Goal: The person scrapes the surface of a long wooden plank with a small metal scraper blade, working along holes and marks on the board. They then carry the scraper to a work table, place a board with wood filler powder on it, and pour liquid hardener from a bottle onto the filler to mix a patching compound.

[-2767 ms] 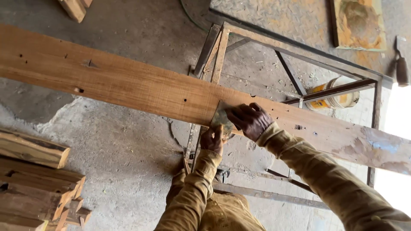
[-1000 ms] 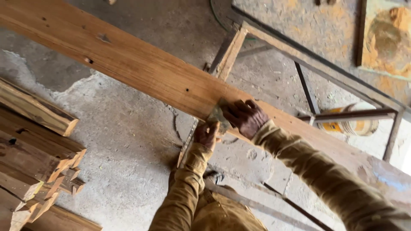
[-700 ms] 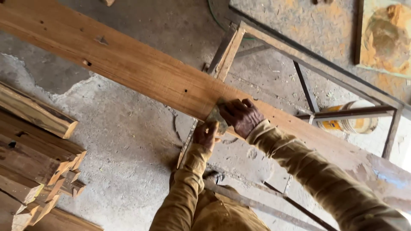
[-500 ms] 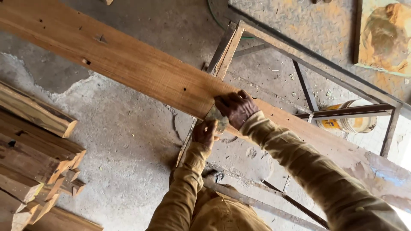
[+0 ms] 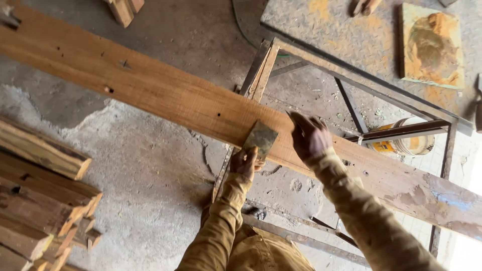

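The scraper [image 5: 260, 138], a small flat grey square, lies against the top face of the long wooden plank [image 5: 165, 93], close to the plank's near edge and about halfway along the part we can see. The left hand [image 5: 246, 161] is just below that near edge. Its fingers are curled around the bottom of the scraper, so it is holding it. The right hand [image 5: 310, 136] is just beside the scraper, on its right. It rests on the plank with the fingers bent and spread a little, and it holds nothing. Both arms wear brown-yellow sleeves [image 5: 221, 226].

The plank runs from the top left down to the right edge. It has small dark holes and knots in it. Its right end looks pale and patchy. It lies across a metal frame [image 5: 261, 70] made of thin rusty bars.

At the left, near the bottom corner, is a stack of wood pieces [image 5: 40, 200] on the grey, cracked floor [image 5: 150, 165]. Past the plank, behind the frame bars, stands a yellow and white bucket [image 5: 401, 143]. Farther off at the top right is a metal plate [image 5: 351, 40] dusted with sawdust. A flat square board [image 5: 432, 47] with orange-brown stains lies on it.
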